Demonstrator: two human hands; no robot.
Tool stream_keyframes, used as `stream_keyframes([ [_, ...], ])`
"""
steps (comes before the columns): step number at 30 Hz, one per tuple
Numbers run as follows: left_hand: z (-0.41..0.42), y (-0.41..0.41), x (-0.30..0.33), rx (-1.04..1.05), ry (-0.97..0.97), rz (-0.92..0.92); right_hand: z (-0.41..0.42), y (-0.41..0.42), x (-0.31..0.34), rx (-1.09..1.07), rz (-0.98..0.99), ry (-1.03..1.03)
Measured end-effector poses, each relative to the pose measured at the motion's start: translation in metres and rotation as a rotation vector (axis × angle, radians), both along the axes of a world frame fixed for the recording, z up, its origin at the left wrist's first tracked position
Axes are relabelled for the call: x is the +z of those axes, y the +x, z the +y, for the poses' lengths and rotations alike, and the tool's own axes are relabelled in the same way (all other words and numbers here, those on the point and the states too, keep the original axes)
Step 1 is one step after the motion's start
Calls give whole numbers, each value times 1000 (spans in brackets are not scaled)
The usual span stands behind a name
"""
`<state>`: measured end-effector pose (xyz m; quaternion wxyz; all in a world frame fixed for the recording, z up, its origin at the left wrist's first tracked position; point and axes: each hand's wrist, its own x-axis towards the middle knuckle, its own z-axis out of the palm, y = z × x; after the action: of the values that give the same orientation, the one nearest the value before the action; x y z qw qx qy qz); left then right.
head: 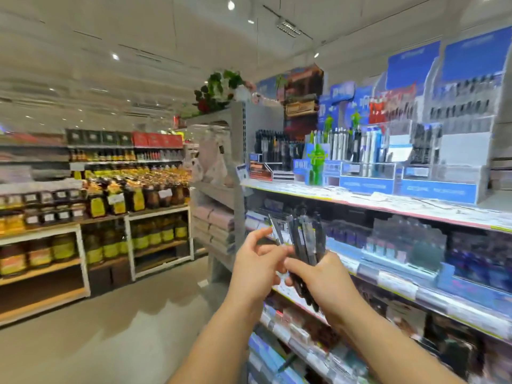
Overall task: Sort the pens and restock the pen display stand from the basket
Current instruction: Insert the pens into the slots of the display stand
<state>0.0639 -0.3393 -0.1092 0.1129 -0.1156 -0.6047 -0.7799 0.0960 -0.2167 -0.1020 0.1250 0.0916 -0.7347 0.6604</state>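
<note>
Beside the stationery shelf (388, 206), sorting looks underway: the right hand (327, 284) clamps a bundle of dark pens (307, 239) upright, while the left hand (255, 261) pinches one pen (275, 231) apart. Next, probably, it goes up to the pen display stand (368, 167) (no basket visible).

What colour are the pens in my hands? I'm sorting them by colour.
Black or dark grey, seen in the head view: the bundle of dark pens.
</note>
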Motion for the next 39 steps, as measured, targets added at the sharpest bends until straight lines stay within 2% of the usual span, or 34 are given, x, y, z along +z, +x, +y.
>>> stream_keyframes([
  [5, -22, -64, 3, 101, 131, 3, -17, -71, 8, -15, 54, 68],
  [9, -31, -116, 11, 128, 148, 26, -21, -136, 15, -24, 104, 132],
  [11, -39, -142, 21, 117, 89, 66, -26, -169, 21, -17, 132, 164],
  [16, -54, -209, 60, 129, -278, 157, -31, -254, 43, 20, 179, 220],
  [20, -48, -279, 95, 171, -340, 218, -12, -324, 77, 137, 145, 180],
  [22, -42, -316, 108, 194, -334, 243, -4, -359, 92, 131, 130, 193],
  [28, -36, -397, 133, 326, -504, 328, -1, -432, 135, 71, 100, 282],
  [36, -13, -492, 151, 394, -329, 502, 29, -471, 200, 13, 178, 100],
  [39, -2, -522, 154, 449, -360, 547, 34, -483, 212, -48, 204, 53],
])
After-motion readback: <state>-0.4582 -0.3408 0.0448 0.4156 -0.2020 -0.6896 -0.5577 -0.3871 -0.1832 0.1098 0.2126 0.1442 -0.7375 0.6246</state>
